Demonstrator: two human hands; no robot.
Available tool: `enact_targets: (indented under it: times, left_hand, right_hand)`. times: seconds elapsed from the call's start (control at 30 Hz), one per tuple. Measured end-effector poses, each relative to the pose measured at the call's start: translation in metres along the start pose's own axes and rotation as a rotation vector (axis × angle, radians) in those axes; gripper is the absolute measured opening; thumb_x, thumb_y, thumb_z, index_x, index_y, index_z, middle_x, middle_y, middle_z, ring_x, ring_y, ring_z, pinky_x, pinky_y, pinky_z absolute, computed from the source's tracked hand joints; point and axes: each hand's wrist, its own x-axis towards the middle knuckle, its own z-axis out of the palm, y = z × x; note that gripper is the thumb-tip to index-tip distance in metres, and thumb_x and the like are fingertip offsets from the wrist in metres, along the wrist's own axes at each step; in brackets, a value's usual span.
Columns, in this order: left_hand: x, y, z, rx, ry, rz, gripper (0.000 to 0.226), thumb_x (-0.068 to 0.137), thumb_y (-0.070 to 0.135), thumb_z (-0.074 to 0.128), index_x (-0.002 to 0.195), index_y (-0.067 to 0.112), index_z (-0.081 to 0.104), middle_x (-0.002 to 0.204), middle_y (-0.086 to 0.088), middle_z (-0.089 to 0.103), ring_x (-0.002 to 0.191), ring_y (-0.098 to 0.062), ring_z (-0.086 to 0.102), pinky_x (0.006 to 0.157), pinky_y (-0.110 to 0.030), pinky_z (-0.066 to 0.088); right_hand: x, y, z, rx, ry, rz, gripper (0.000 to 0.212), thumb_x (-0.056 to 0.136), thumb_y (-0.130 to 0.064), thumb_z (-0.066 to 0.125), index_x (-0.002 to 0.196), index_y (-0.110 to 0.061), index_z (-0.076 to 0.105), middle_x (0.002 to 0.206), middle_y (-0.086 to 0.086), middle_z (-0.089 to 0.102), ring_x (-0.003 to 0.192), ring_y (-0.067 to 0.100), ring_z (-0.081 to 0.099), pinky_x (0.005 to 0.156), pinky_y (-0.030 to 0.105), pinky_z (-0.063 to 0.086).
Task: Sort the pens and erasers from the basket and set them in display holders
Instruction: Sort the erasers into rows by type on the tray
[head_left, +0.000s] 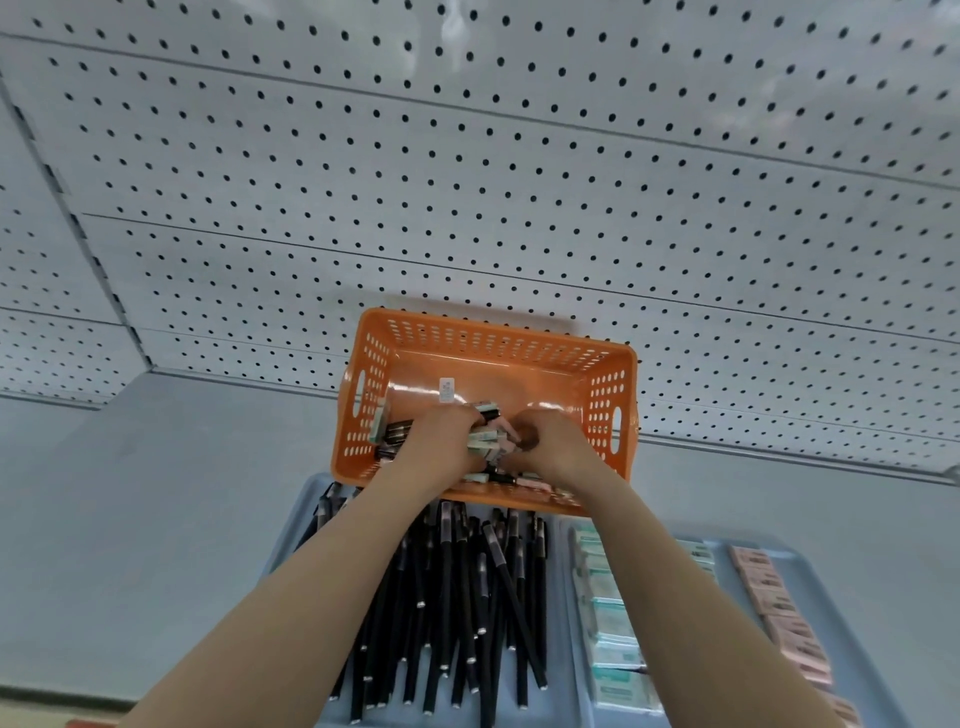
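An orange perforated basket (519, 338) stands at the back of the shelf, holding a small heap of black pens (393, 434) and boxed erasers (483, 441) at its near end. Both my hands are inside it. My left hand (439, 449) is closed over a bunch of erasers and pens. My right hand (553, 441) is closed on small items beside it; what it grips is hidden. In front, a blue-grey holder (563, 571) has many black pens (467, 613) in its left compartment, green erasers (608, 623) in the middle and pink erasers (779, 613) on the right.
A white pegboard wall (467, 182) rises behind the basket. The grey shelf surface (156, 519) stretches to the left of the holder. A white label (447, 389) is stuck on the basket floor.
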Motion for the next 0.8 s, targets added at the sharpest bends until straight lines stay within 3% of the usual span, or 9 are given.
enact_targets:
  times: [0.07,0.13,0.23,0.33,0.4,0.5,0.6,0.73,0.8]
  left_hand:
    - [0.001,-0.002,-0.001,0.0,-0.04,0.004,0.034,0.081,0.029,0.074,0.111,0.015,0.067,0.107,-0.006,0.066,0.097,-0.021,0.059,0.072,-0.026,0.039]
    - [0.002,-0.005,0.0,-0.013,-0.074,-0.004,0.041,0.081,0.028,0.075,0.116,0.014,0.063,0.112,-0.008,0.061,0.1,-0.023,0.056,0.079,-0.029,0.043]
    - [0.003,-0.005,0.001,-0.116,-0.08,-0.054,0.049,0.082,0.028,0.074,0.124,0.015,0.051,0.117,-0.008,0.05,0.099,-0.023,0.055,0.088,-0.034,0.048]
    - [0.003,-0.001,-0.004,-0.277,-0.057,-0.05,0.037,0.088,0.029,0.069,0.115,0.016,0.047,0.106,-0.005,0.057,0.087,-0.017,0.057,0.07,-0.03,0.049]
    - [0.001,0.001,-0.012,-0.396,-0.055,-0.06,0.039,0.087,0.03,0.07,0.114,0.015,0.047,0.101,-0.003,0.061,0.086,-0.017,0.059,0.069,-0.03,0.049]
    - [-0.004,0.003,-0.024,-0.676,-0.033,-0.09,0.041,0.081,0.026,0.077,0.114,0.013,0.054,0.1,-0.003,0.067,0.089,-0.02,0.065,0.075,-0.033,0.054]
    - [-0.011,0.01,-0.032,-0.975,-0.031,-0.104,0.036,0.078,0.012,0.079,0.107,0.024,0.062,0.097,-0.002,0.072,0.085,-0.014,0.07,0.071,-0.024,0.056]
    - [-0.017,0.019,-0.03,-0.992,-0.086,-0.107,0.039,0.075,0.007,0.08,0.107,0.023,0.066,0.098,-0.002,0.072,0.089,-0.016,0.069,0.078,-0.028,0.055]
    - [-0.019,0.026,-0.027,-1.006,-0.102,-0.12,0.034,0.076,0.008,0.079,0.105,0.019,0.066,0.093,-0.003,0.071,0.082,-0.016,0.068,0.066,-0.023,0.053]
  right_hand:
    - [-0.001,0.003,0.0,0.094,-0.012,0.009,0.04,0.077,-0.017,0.08,0.114,-0.017,0.065,0.11,-0.002,0.068,0.097,0.013,0.063,0.088,0.032,0.054]
    - [-0.004,0.004,0.0,0.158,-0.024,0.006,0.04,0.079,-0.015,0.078,0.115,-0.019,0.064,0.112,-0.002,0.069,0.101,0.014,0.064,0.095,0.037,0.053]
    - [-0.008,0.002,-0.001,0.25,0.021,-0.05,0.038,0.08,-0.016,0.078,0.115,-0.019,0.064,0.108,-0.002,0.071,0.099,0.014,0.067,0.092,0.039,0.055]
    - [-0.008,-0.005,-0.008,0.33,0.091,-0.069,0.037,0.08,-0.015,0.078,0.115,-0.019,0.065,0.102,-0.004,0.073,0.093,0.013,0.069,0.088,0.04,0.057]
    - [-0.009,-0.01,-0.015,0.4,0.133,-0.083,0.039,0.081,-0.012,0.077,0.118,-0.019,0.066,0.099,-0.003,0.073,0.092,0.015,0.069,0.088,0.04,0.057]
    - [-0.018,-0.017,-0.024,0.498,0.194,-0.139,0.031,0.085,-0.012,0.074,0.114,-0.023,0.068,0.099,-0.004,0.073,0.094,0.01,0.067,0.088,0.029,0.054]
    - [-0.029,-0.025,-0.027,0.667,0.177,-0.156,0.02,0.09,-0.013,0.067,0.107,-0.025,0.07,0.097,-0.001,0.073,0.09,0.011,0.068,0.08,0.023,0.056]
    - [-0.039,-0.027,-0.025,0.849,0.227,-0.068,0.014,0.095,-0.012,0.06,0.105,-0.008,0.07,0.098,0.008,0.071,0.092,0.017,0.071,0.081,0.03,0.06]
    - [-0.046,-0.025,-0.024,0.924,0.298,-0.01,0.015,0.096,-0.012,0.059,0.107,-0.005,0.067,0.097,0.008,0.07,0.087,0.016,0.072,0.08,0.031,0.06]
